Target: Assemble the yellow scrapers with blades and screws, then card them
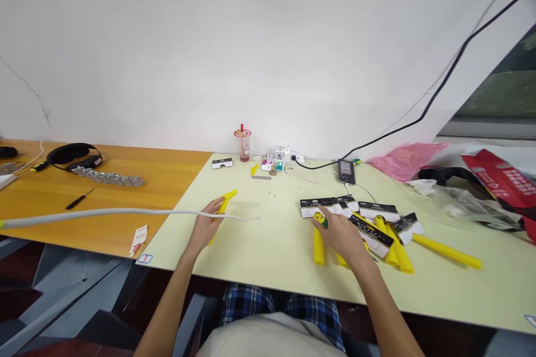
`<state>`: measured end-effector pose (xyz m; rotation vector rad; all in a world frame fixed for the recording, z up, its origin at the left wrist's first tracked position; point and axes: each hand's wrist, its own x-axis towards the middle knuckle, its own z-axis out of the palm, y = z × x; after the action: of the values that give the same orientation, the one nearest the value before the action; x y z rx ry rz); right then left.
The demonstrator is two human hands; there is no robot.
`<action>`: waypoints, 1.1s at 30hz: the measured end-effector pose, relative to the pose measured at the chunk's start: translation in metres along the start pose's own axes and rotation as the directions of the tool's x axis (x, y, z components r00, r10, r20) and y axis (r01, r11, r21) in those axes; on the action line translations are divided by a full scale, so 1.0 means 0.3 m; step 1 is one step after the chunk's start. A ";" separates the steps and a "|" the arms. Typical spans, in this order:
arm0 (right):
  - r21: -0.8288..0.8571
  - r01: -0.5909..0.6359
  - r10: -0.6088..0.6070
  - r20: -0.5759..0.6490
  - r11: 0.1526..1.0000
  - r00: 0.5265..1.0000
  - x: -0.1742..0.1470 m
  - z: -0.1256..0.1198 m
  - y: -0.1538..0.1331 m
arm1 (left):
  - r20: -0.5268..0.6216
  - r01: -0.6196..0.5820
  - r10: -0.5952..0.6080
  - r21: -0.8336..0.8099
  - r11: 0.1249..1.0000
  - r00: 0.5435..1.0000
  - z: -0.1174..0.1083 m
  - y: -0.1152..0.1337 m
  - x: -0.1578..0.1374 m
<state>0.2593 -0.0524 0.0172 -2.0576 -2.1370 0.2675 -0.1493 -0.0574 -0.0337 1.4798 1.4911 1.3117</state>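
My left hand (206, 224) grips a thin yellow plastic piece (228, 196), held tilted just above the pale table. It looks like the yellow sleeves on the right, but bears no card that I can see. Over at the right, my right hand (337, 230) is closed around a small green-and-yellow object (321, 220), mostly hidden by the fingers; its kind is unclear. Beneath and beside that hand lies a pile of yellow sleeves (402, 254) with black-and-white header cards (379, 212). One sleeve (448, 251) points off to the right.
A white cable (125, 212) crosses in front of my left hand. Toward the wall stand a drink cup (244, 148), a power strip (280, 154) and a small black device (347, 172). A pink bag (408, 160) lies at right; a screwdriver (79, 199) rests on the wooden table (167, 178).
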 end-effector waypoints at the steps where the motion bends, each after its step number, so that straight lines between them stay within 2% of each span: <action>1: 0.097 0.031 -0.027 -0.044 0.995 0.999 0.003 -0.013 -0.009 | -0.005 -0.011 0.011 -0.036 0.999 1.000 0.022 0.031 0.004; 2: 0.213 0.078 -0.061 -0.087 0.974 0.994 0.006 -0.028 -0.022 | -0.019 -0.022 0.020 -0.081 0.996 1.000 0.045 0.064 0.009; 4: 0.442 0.194 -0.131 -0.170 0.876 0.977 0.012 -0.064 -0.059 | -0.070 -0.067 0.055 -0.190 0.979 0.996 0.096 0.138 0.024; 7: 0.622 0.328 -0.187 -0.282 0.711 0.941 0.028 -0.131 -0.136 | -0.133 -0.201 0.167 -0.310 0.929 0.977 0.172 0.257 0.058; 11: 0.687 0.452 -0.229 -0.396 0.570 0.889 0.086 -0.236 -0.253 | -0.121 -0.393 0.375 -0.344 0.853 0.919 0.267 0.421 0.102; 14: 0.712 0.508 -0.248 -0.445 0.485 0.860 0.150 -0.317 -0.322 | -0.030 -0.532 0.551 -0.311 0.788 0.834 0.327 0.535 0.120; 17: 0.706 0.547 -0.205 -0.515 0.450 0.832 0.208 -0.388 -0.346 | 0.047 -0.632 0.671 -0.290 0.718 0.740 0.360 0.612 0.169; 19: 0.688 0.563 -0.139 -0.570 0.457 0.810 0.234 -0.427 -0.335 | 0.021 -0.660 0.708 -0.342 0.669 0.706 0.367 0.619 0.253; 21: 0.673 0.566 -0.092 -0.603 0.476 0.793 0.250 -0.455 -0.309 | -0.112 -0.660 0.676 -0.380 0.648 0.728 0.373 0.571 0.383; 23: 0.649 0.570 -0.076 -0.624 0.504 0.777 0.261 -0.474 -0.275 | -0.204 -0.610 0.575 -0.288 0.739 0.792 0.385 0.464 0.528; 24: 0.631 0.575 -0.072 -0.639 0.520 0.766 0.266 -0.480 -0.258 | -0.168 -0.544 0.518 -0.197 0.816 0.838 0.394 0.394 0.592; 25: 0.612 0.580 -0.068 -0.655 0.538 0.753 0.271 -0.484 -0.242 | -0.079 -0.461 0.456 -0.069 0.884 0.886 0.405 0.318 0.645; 26: 0.595 0.582 -0.062 -0.668 0.554 0.742 0.277 -0.486 -0.227 | 0.040 -0.400 0.398 0.075 0.914 0.917 0.418 0.240 0.683; 27: 0.582 0.581 -0.058 -0.676 0.569 0.735 0.283 -0.487 -0.215 | 0.091 -0.374 0.365 0.131 0.918 0.927 0.430 0.165 0.706; 30: 0.544 0.580 -0.067 -0.692 0.607 0.719 0.305 -0.485 -0.189 | 0.140 -0.325 0.300 0.232 0.917 0.944 0.456 -0.020 0.711; 33: 0.502 0.600 -0.083 -0.720 0.623 0.689 0.322 -0.484 -0.179 | 0.173 -0.292 0.246 0.332 0.897 0.954 0.460 -0.126 0.688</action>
<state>0.2383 0.0444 0.1704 -0.9956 -1.5730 0.2325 -0.0628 0.1756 -0.0686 2.0268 1.5358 1.1101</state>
